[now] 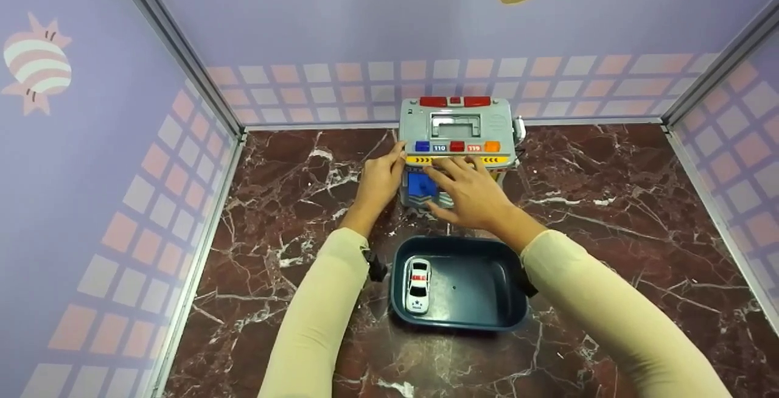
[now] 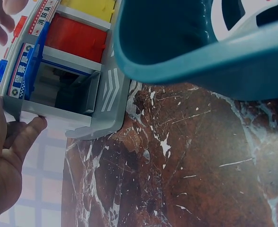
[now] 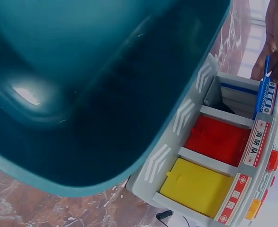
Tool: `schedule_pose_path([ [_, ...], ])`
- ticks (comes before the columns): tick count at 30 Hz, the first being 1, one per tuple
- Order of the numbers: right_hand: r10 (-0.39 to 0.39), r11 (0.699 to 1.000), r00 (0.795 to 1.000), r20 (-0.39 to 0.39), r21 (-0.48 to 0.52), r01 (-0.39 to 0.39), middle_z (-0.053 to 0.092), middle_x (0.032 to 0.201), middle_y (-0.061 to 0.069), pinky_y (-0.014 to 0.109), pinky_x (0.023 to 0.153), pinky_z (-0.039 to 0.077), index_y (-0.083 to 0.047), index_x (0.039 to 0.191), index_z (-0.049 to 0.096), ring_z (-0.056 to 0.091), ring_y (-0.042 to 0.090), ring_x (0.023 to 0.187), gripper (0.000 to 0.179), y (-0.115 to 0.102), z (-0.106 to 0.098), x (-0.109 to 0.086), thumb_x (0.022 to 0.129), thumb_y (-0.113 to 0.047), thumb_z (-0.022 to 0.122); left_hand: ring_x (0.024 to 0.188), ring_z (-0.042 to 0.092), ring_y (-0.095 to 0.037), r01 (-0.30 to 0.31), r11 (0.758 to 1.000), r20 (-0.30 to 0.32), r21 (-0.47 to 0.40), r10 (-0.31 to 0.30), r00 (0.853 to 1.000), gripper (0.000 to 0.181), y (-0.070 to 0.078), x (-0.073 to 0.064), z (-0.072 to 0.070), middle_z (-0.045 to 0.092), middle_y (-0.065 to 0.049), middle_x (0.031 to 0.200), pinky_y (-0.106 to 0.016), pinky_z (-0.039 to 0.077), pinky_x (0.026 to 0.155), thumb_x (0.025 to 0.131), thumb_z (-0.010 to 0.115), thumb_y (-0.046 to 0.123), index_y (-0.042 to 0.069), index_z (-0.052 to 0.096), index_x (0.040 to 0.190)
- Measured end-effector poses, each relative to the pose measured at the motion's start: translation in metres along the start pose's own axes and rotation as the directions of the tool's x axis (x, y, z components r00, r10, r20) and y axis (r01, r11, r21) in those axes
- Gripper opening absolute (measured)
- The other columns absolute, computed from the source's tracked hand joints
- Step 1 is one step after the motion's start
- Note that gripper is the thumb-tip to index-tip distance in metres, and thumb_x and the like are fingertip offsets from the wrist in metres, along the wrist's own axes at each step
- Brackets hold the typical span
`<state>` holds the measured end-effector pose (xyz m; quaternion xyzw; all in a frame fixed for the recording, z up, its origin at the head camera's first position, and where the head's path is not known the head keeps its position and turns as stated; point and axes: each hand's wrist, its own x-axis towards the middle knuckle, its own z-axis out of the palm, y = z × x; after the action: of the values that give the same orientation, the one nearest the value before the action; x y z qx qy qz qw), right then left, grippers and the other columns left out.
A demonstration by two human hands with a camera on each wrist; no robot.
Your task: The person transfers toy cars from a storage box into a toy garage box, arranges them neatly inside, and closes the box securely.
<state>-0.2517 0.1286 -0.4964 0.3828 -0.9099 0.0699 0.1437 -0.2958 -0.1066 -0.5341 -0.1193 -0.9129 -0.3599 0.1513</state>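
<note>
A grey toy rescue garage (image 1: 502, 115) stands near the back wall, with red, blue and orange lights on top. Its blue door (image 2: 34, 59) is raised, and the compartment behind it shows dark inside. The red door (image 3: 218, 140) and yellow door (image 3: 195, 187) are down. My left hand (image 1: 378, 182) rests against the garage's left side, fingertips touching the side wall near the roof corner. Over the garage's front, my right hand (image 1: 475, 194) spreads its fingers by the roof edge, beside the blue door; whether it touches the door I cannot tell.
A dark teal tub (image 1: 459, 326) stands in front of the garage, between the forearms. A white toy police car (image 1: 418, 285) lies inside it at the left. Patterned panels (image 1: 365, 33) enclose the marbled surface (image 1: 292, 325). A white part (image 1: 519, 129) juts from the garage's right side.
</note>
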Motion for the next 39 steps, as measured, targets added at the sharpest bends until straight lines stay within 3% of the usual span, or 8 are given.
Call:
schedule_pose_path([
  [9,-0.066,0.998,0.997,-0.038,0.002,0.066,0.067,0.146,0.015,0.062,0.111,0.05,-0.015,0.15,0.067,0.064,0.037,0.133,0.062,-0.008,0.004,-0.014,0.102,-0.053,0.069,0.102,0.082,-0.042,-0.02,1.0,-0.006,0.009,0.02,1.0,0.041,0.0,0.001,-0.001,0.08,-0.023,0.125,-0.056,0.065,0.095,0.117,0.057,0.027,0.007,0.069,0.151],
  [14,-0.066,0.998,0.998,-0.014,0.018,0.066,0.068,0.147,0.016,0.064,0.111,0.052,-0.014,0.151,0.066,0.065,0.038,0.133,0.064,-0.015,0.005,-0.02,0.103,-0.056,0.068,0.089,0.08,-0.039,-0.016,1.0,-0.001,0.012,0.016,1.0,0.041,0.001,0.001,0.0,0.082,-0.024,0.116,-0.055,0.065,0.09,0.117,0.057,0.028,0.008,0.069,0.151],
  [19,-0.085,0.996,0.996,-0.007,0.032,0.085,0.069,0.143,0.014,0.065,0.109,0.052,-0.014,0.15,0.067,0.066,0.037,0.127,0.064,-0.022,0.006,-0.026,0.102,-0.057,0.069,0.096,0.081,-0.042,-0.021,1.0,-0.016,0.016,0.021,1.0,0.04,0.002,0.001,0.0,0.082,-0.024,0.118,-0.057,0.064,0.093,0.117,0.058,0.028,0.008,0.071,0.149],
  [26,-0.107,0.994,0.994,0.03,0.017,0.106,0.069,0.143,0.012,0.064,0.11,0.053,-0.017,0.15,0.066,0.068,0.035,0.127,0.064,-0.033,0.008,-0.034,0.102,-0.058,0.07,0.083,0.075,-0.039,-0.008,1.0,-0.003,0.012,0.008,1.0,0.04,0.003,-0.001,0.0,0.082,-0.025,0.104,-0.057,0.064,0.091,0.117,0.057,0.027,0.009,0.07,0.15],
  [33,-0.121,0.993,0.989,0.081,0.013,0.121,0.068,0.147,0.013,0.064,0.114,0.051,-0.018,0.152,0.066,0.066,0.035,0.134,0.066,-0.044,0.011,-0.043,0.102,-0.062,0.067,0.094,0.08,-0.039,-0.015,1.0,-0.015,0.007,0.015,1.0,0.04,0.004,-0.001,0.0,0.081,-0.024,0.119,-0.057,0.064,0.096,0.117,0.057,0.027,0.008,0.07,0.15],
  [39,-0.172,0.985,0.984,0.044,-0.007,0.172,0.07,0.139,0.011,0.061,0.11,0.052,-0.018,0.145,0.069,0.069,0.031,0.128,0.062,-0.055,0.011,-0.048,0.1,-0.06,0.073,0.095,0.08,-0.037,-0.001,1.0,-0.013,-0.021,0.001,1.0,0.04,0.005,-0.002,0.0,0.077,-0.02,0.134,-0.054,0.064,0.098,0.117,0.058,0.026,0.007,0.069,0.151],
])
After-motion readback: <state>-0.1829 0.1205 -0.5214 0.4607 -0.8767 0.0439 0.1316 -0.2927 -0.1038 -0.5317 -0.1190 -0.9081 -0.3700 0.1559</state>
